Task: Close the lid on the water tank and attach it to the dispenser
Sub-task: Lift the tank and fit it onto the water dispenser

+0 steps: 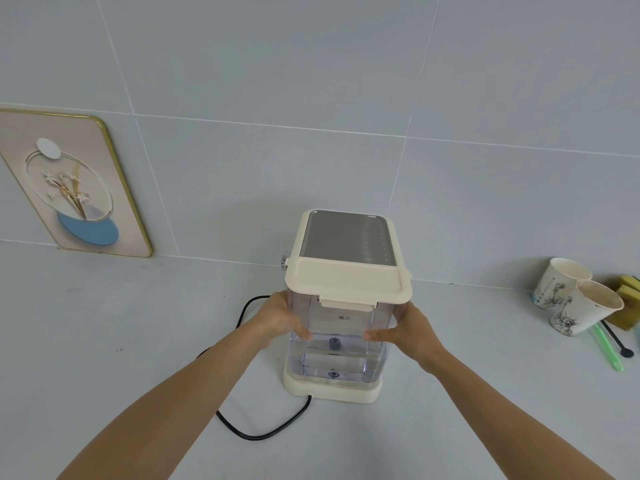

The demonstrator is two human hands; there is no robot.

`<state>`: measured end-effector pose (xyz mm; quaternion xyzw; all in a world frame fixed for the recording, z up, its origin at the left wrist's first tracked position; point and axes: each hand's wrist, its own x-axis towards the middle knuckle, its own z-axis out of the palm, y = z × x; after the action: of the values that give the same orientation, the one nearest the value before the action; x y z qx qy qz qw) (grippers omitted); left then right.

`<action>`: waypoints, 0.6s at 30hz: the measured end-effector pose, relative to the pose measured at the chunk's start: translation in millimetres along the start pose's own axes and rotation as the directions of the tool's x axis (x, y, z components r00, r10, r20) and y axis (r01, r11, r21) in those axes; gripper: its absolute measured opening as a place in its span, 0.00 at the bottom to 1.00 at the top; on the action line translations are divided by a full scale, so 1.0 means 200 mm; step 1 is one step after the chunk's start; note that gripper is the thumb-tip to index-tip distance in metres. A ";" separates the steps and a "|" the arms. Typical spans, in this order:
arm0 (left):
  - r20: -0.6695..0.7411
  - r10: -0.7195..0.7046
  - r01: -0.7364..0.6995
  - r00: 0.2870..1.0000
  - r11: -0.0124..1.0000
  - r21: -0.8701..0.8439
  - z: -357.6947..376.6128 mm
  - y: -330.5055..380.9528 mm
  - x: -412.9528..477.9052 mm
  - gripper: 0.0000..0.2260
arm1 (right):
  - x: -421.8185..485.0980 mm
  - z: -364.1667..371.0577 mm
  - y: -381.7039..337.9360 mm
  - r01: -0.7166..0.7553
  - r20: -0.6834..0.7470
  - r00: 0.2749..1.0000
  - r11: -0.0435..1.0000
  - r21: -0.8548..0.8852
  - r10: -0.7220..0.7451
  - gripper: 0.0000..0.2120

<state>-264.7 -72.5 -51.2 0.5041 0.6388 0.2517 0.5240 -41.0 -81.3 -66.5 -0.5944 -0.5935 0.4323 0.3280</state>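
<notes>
A clear water tank [341,336] with some water in it stands on the cream base of the dispenser [343,239], against its near side. A cream lid [348,284] lies flat and shut on the tank's top, its latch tab facing me. My left hand [280,318] grips the tank's left side, thumb on the front face. My right hand [408,329] grips the right side in the same way. The dispenser's top is a grey metal panel in a cream frame.
A black power cord [266,433] loops over the grey counter from the base toward the left. A framed flower picture [72,183] leans on the tiled wall at left. Two paper cups [575,301], yellow sponges [628,289] and stirrers lie at right.
</notes>
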 end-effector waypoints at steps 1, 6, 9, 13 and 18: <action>0.005 0.001 -0.001 1.000 1.000 0.006 0.00 -0.01 0.00 0.33 | 0.00 0.00 0.00 0.001 -0.001 1.000 1.000 0.000 -0.001 0.40; 0.017 0.014 -0.015 1.000 0.999 0.042 -0.01 -0.01 -0.02 0.35 | 0.00 0.01 0.02 -0.007 -0.004 1.000 1.000 -0.007 0.007 0.40; 0.035 0.025 -0.027 0.999 0.997 0.066 -0.01 0.00 -0.03 0.34 | 0.01 0.01 0.02 -0.007 0.012 1.000 1.000 -0.006 0.007 0.41; 0.041 0.033 -0.036 0.999 0.996 0.086 -0.01 -0.02 -0.05 0.33 | 0.00 0.01 0.03 -0.029 0.020 0.999 0.999 -0.022 0.029 0.42; 0.048 0.072 -0.076 0.996 0.992 0.096 0.00 -0.04 -0.07 0.30 | -0.01 0.01 0.01 -0.059 0.032 0.998 0.998 -0.022 0.060 0.45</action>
<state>-268.2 -88.9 -51.3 0.5580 0.6192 0.2282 0.5031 -41.1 -84.2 -69.4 -0.6080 -0.5852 0.4455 0.2989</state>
